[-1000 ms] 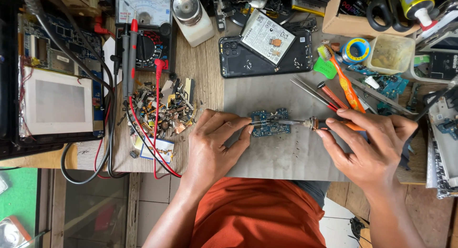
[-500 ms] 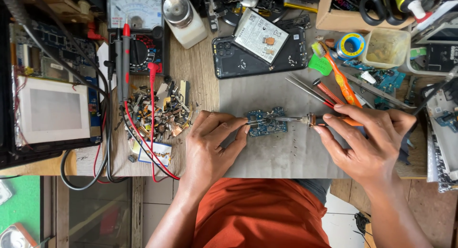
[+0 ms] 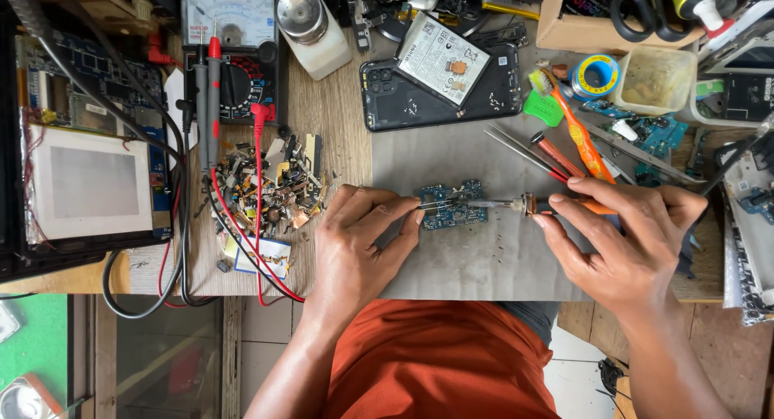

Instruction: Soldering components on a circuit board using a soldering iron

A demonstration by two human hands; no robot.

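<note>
A small blue circuit board (image 3: 454, 206) lies on a grey work mat (image 3: 476, 258). My left hand (image 3: 355, 246) pinches thin metal tweezers (image 3: 431, 205) whose tips rest on the board. My right hand (image 3: 625, 242) grips a soldering iron (image 3: 504, 203) with an orange handle. Its metal tip points left and meets the board beside the tweezers.
An opened phone (image 3: 439, 85) with its battery lies behind the board. A heap of small scrap parts (image 3: 270, 189), an analogue multimeter (image 3: 234, 60) with red and black probes, and a white bottle (image 3: 310, 28) are at left. A toothbrush (image 3: 568, 121), solder spool (image 3: 597, 76) and tray (image 3: 653, 80) are at right.
Both hands stay on the board with tweezers and iron. The view has shifted slightly, and the hands sit a little lower and to the right in it.
</note>
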